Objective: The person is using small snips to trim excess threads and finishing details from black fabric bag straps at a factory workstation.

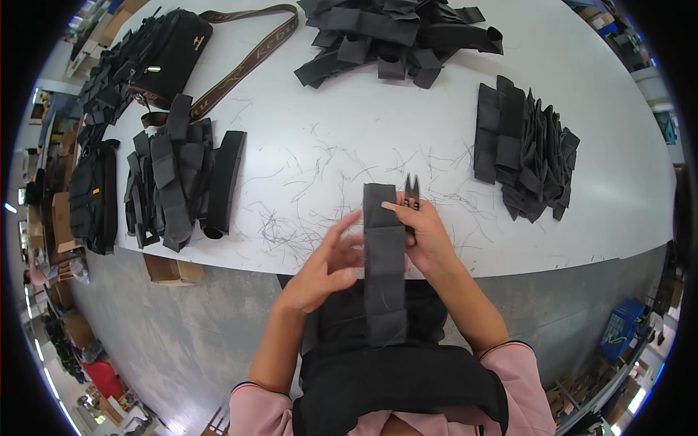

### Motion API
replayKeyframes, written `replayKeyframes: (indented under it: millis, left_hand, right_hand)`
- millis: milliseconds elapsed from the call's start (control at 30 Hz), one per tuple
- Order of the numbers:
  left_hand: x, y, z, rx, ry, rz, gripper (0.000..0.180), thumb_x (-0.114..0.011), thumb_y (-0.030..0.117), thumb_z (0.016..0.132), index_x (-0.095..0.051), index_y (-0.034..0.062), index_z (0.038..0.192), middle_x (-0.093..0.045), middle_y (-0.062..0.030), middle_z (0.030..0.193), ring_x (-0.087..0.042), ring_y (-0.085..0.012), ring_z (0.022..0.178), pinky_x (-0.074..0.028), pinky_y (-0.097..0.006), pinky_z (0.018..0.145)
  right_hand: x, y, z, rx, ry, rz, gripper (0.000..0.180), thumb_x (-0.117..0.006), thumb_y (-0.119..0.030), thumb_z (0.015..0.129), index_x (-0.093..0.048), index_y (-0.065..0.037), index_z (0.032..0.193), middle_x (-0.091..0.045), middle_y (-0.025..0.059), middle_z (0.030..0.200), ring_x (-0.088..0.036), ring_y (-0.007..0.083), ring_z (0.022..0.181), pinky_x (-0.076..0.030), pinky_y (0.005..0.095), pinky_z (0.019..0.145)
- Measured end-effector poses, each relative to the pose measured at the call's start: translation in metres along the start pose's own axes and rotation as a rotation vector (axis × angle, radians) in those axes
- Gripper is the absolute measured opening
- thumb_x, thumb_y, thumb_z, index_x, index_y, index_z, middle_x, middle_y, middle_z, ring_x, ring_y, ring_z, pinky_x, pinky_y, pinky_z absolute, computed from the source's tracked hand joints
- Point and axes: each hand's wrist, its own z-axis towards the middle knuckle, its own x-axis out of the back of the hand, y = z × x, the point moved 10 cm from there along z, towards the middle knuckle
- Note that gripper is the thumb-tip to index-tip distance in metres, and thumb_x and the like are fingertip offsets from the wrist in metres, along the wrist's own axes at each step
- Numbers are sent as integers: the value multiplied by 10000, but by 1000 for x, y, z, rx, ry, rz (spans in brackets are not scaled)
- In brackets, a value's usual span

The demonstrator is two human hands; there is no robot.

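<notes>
My right hand point(427, 236) pinches the upper end of a long dark grey fabric strip point(384, 254) with stitched sections. Tucked in the same hand is a pair of thread snips point(412, 190), its two pointed blades sticking up past the fingers. The strip hangs toward me over the table's near edge, its lower end above my lap. Just left of the strip, my left hand point(329, 265) has its fingers spread and slightly blurred, holding nothing. Whether its fingertips touch the strip's edge, I cannot tell.
Cut threads point(280, 229) litter the white table point(349, 131). Piles of similar strips lie at the left point(174, 174), the far middle point(392, 36) and the right point(523, 149). A black bag point(171, 58) with a brown strap point(254, 54) sits far left, above a black backpack point(94, 196). A cardboard box point(173, 270) stands below the edge.
</notes>
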Motion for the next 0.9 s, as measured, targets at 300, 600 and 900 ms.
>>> replayKeyframes:
  millis: [300, 600, 900]
  left_hand:
    - [-4, -25, -6, 280, 210, -138, 412, -511, 257, 939, -355, 2, 1223, -595, -170, 1015, -636, -218, 741, -535, -313, 648]
    - [7, -22, -3, 281, 339, -97, 271, -511, 169, 936, -399, 4, 1120, -614, -154, 899, -633, -206, 638, -537, -297, 555]
    - [0, -22, -4, 306, 280, -85, 289, -499, 147, 938, -371, -16, 1139, -591, -128, 865, -620, -188, 640, -528, -284, 567]
  right_hand:
    - [2, -29, -26, 541, 251, -424, 109, -605, -50, 840, -571, 6, 928, -537, 26, 802, -509, 79, 674, -428, 220, 580]
    - [-37, -43, -81, 939, 220, -1255, 287, -704, -17, 705, -612, -57, 974, -520, 67, 757, -510, 176, 572, -427, 248, 505]
    - [-48, -43, -78, 1072, 253, -1337, 284, -701, -40, 679, -623, -58, 951, -533, 53, 714, -524, 209, 571, -426, 305, 539]
